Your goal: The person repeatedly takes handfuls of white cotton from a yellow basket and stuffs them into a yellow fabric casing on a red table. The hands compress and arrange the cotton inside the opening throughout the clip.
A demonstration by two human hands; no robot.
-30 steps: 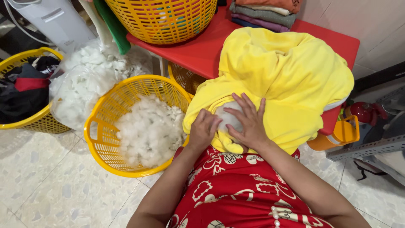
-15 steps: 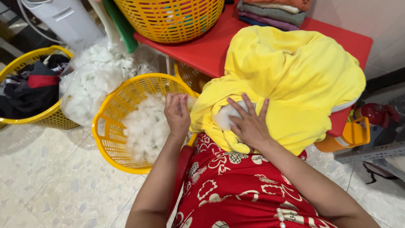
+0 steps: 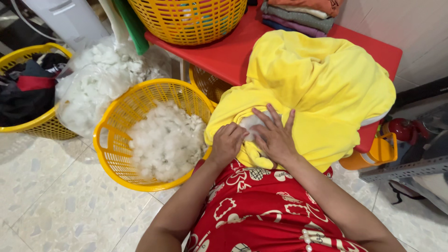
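A big yellow fabric cover (image 3: pixel 322 88), bulging with stuffing, lies across my lap and the red table. White fibre stuffing (image 3: pixel 252 122) shows at its opening near my lap. My right hand (image 3: pixel 276 137) lies flat with spread fingers on the cover at that opening. My left hand (image 3: pixel 227 142) is curled into a fist at the opening's left edge, pressing against the white stuffing. A yellow basket (image 3: pixel 108 135) holding loose white stuffing (image 3: pixel 165 142) stands just left of my left hand.
A red table (image 3: pixel 224 56) carries a large yellow basket (image 3: pixel 191 21) and folded clothes (image 3: pixel 298 14). A clear bag of stuffing (image 3: pixel 95 81) and a yellow basket of dark clothes (image 3: pixel 28 93) stand at left. An orange container (image 3: pixel 371 156) and red object sit at right.
My left hand left the cover, reached over the basket of stuffing, then came back to the cover's opening with its fingers curled. My right hand stayed on the cover.
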